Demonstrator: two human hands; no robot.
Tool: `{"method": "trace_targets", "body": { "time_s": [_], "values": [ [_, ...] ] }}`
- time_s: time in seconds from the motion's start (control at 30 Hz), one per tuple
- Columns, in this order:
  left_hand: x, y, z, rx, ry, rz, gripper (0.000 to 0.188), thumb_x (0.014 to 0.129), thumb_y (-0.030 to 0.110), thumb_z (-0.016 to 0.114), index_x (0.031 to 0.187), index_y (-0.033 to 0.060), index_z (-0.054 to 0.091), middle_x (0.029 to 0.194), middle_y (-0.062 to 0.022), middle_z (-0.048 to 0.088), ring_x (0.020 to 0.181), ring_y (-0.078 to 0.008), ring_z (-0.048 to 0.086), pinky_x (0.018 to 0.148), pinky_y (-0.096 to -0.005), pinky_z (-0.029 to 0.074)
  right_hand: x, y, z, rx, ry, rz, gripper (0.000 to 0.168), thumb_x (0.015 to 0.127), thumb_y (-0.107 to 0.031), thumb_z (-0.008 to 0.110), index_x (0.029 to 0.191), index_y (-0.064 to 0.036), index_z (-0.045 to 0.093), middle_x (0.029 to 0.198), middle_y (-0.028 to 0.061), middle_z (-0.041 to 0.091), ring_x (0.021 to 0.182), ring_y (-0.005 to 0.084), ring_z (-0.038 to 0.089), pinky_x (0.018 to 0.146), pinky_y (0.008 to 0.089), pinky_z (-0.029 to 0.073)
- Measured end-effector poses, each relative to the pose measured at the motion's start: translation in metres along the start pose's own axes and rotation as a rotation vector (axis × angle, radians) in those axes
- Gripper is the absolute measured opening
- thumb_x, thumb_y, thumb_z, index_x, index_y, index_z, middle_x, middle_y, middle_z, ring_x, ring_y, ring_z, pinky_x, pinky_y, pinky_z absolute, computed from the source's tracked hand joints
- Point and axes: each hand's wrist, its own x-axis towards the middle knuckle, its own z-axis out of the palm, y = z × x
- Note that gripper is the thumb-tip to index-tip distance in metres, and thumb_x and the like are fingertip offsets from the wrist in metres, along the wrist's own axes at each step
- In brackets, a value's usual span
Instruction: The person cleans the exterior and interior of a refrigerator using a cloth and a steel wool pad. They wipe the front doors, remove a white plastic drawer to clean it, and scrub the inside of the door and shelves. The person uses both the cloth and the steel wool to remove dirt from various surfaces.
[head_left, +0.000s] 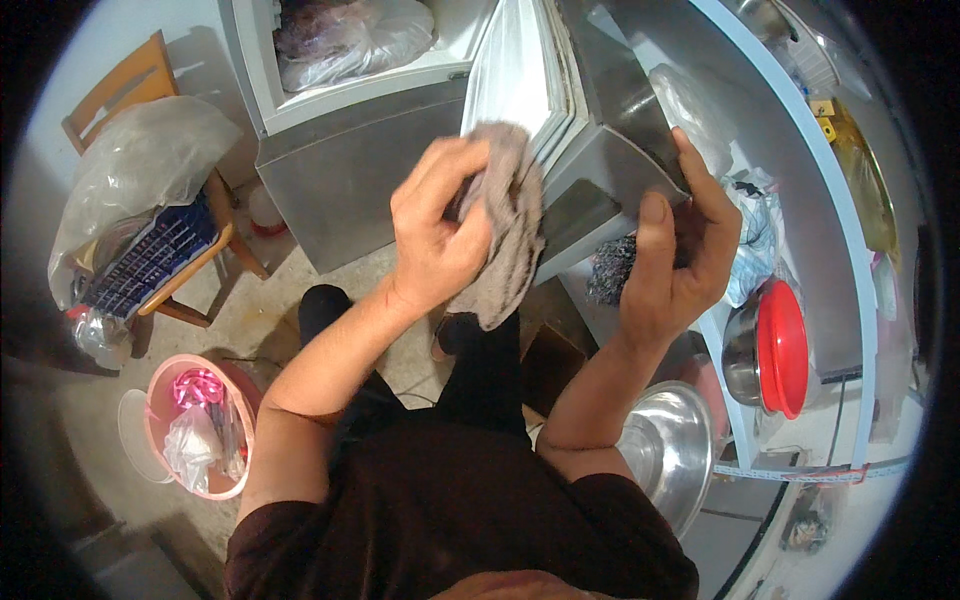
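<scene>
My left hand (442, 217) grips a crumpled grey-brown cloth (511, 217), which hangs down past my fingers. The cloth is at the lower end of the white inner side (510, 75) of an open refrigerator door (630, 90). My right hand (682, 247) is at the door's outer corner, thumb and index finger on either side of its edge. Its other fingers are partly hidden. Left of the door, the open refrigerator compartment (450, 64) holds a clear plastic bag (360, 45) with dark contents. Below that compartment is a shut grey metal door (345, 180).
A wooden chair (217, 217) at left carries a large plastic bag (142, 150). A pink bucket (154, 442) with bags stands on the floor. Right are a blue-edged shelf (859, 247), a red basin (784, 349), a steel bowl (694, 442) and a dark mesh scrubber or bundle (609, 271).
</scene>
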Motion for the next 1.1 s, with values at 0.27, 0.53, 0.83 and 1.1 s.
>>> {"method": "trace_targets", "body": {
  "time_s": [0.27, 0.53, 0.83, 1.1],
  "values": [
    [0.028, 0.008, 0.007, -0.026, 0.02, 0.068, 0.02, 0.075, -0.004, 0.064, 0.094, -0.0019, 0.063, 0.084, -0.011, 0.058, 0.069, -0.0187, 0.053, 0.06, -0.0268, 0.043, -0.001, -0.001, 0.004, -0.024, 0.009, 0.002, 0.035, 0.086, 0.003, 0.061, 0.12, 0.006, 0.057, 0.126, 0.0203, 0.062, 0.106, 0.0188, 0.062, 0.089, 0.0275, 0.049],
    [-0.094, -0.026, -0.018, 0.141, -0.184, -0.136, 0.022, 0.077, -0.002, 0.057, 0.099, 0.0, 0.056, 0.092, -0.0164, 0.054, 0.081, -0.0307, 0.053, 0.071, -0.0363, 0.045, -0.001, 0.005, -0.002, -0.015, 0.038, -0.066, 0.034, 0.089, -0.002, 0.063, 0.122, 0.006, 0.057, 0.124, 0.0191, 0.063, 0.098, 0.0156, 0.063, 0.086, 0.0254, 0.05],
    [-0.199, -0.057, -0.031, 0.315, -0.274, -0.299, 0.033, 0.073, -0.009, 0.053, 0.105, -0.0012, 0.049, 0.107, -0.0253, 0.051, 0.091, -0.046, 0.052, 0.08, -0.048, 0.047, 0.0, 0.008, -0.007, -0.111, 0.058, -0.102, 0.031, 0.09, -0.003, 0.064, 0.12, 0.002, 0.059, 0.119, 0.012, 0.065, 0.081, 0.0074, 0.06, 0.071, 0.0191, 0.048],
    [-0.213, -0.032, -0.045, 0.308, -0.254, -0.122, 0.037, 0.076, -0.007, 0.063, 0.11, 0.0043, 0.057, 0.118, -0.0191, 0.053, 0.106, -0.0366, 0.054, 0.093, -0.0418, 0.044, 0.0, 0.006, 0.001, -0.029, 0.034, -0.092, 0.031, 0.087, -0.002, 0.068, 0.117, -0.001, 0.061, 0.12, 0.0108, 0.066, 0.08, 0.007, 0.061, 0.071, 0.02, 0.049]
  ]
}}
